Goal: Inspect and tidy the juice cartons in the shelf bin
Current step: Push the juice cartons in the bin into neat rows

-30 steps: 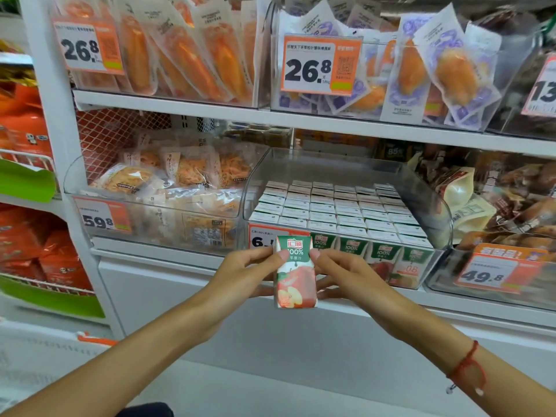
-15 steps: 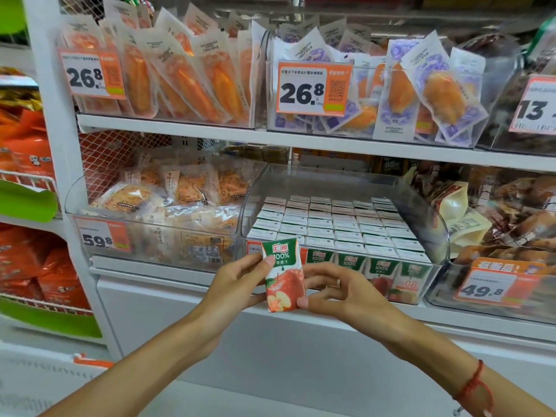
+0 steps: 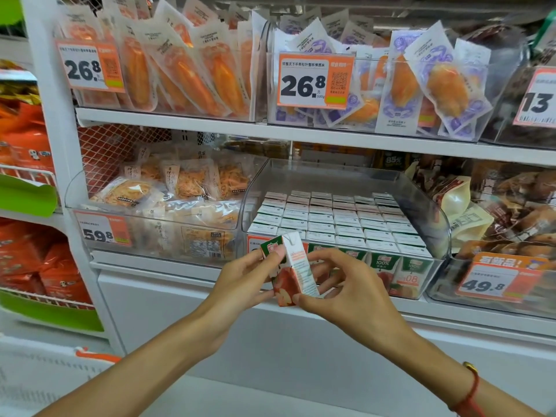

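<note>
A single juice carton is being held in the lower centre of the frame, just in front of the clear shelf bin. The carton is being kept nearly upright, tilted slightly, with one edge turned toward the camera so that a printed white side panel and a red fruit-picture face are both being shown.

The left hand is being used to grip the carton from the left: fingertips are being pressed against its upper green part, and the thumb is being laid near its lower left side. The right hand is being used to pinch the carton from the right, with the thumb set at the bottom corner and curled fingers reaching round behind it. A red cord bracelet is being worn on the right wrist, lower right of the frame.

Inside the bin, centre right, the remaining cartons are being kept upright in close rows, white tops up, green-and-red fronts showing through the front wall. An orange price tag on the bin front is being partly hidden by the held carton. To the left, a second bin is being filled with snack packets.
</note>
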